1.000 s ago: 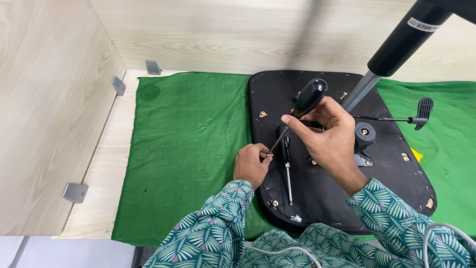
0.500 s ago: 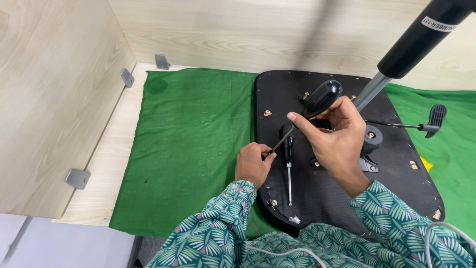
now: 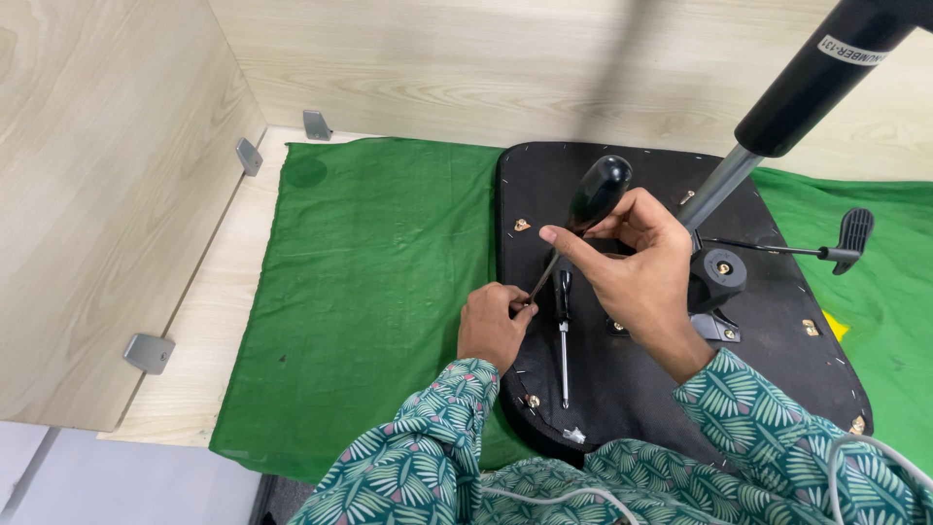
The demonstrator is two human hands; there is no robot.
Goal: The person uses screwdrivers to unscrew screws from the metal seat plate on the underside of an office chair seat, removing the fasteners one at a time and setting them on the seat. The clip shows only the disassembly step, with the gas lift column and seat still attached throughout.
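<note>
An upturned black chair seat [image 3: 758,360] lies on a green cloth [image 3: 379,282]. My right hand [image 3: 637,272] grips the black handle of a screwdriver [image 3: 595,194], whose shaft slants down to the seat's left edge. My left hand [image 3: 493,326] pinches the shaft's tip there, fingers closed around it. A second, smaller screwdriver [image 3: 563,335] lies loose on the seat between my hands. Brass screws dot the seat's underside.
The chair's gas cylinder [image 3: 787,117] rises to the upper right from a black mechanism [image 3: 717,277], with a lever [image 3: 855,233] sticking out right. Wooden panels with grey metal brackets [image 3: 149,352] wall in the left and back.
The view has shifted slightly; both hands keep the same hold on the screwdriver at the seat's left edge, with the handle tilted a little more upright.
</note>
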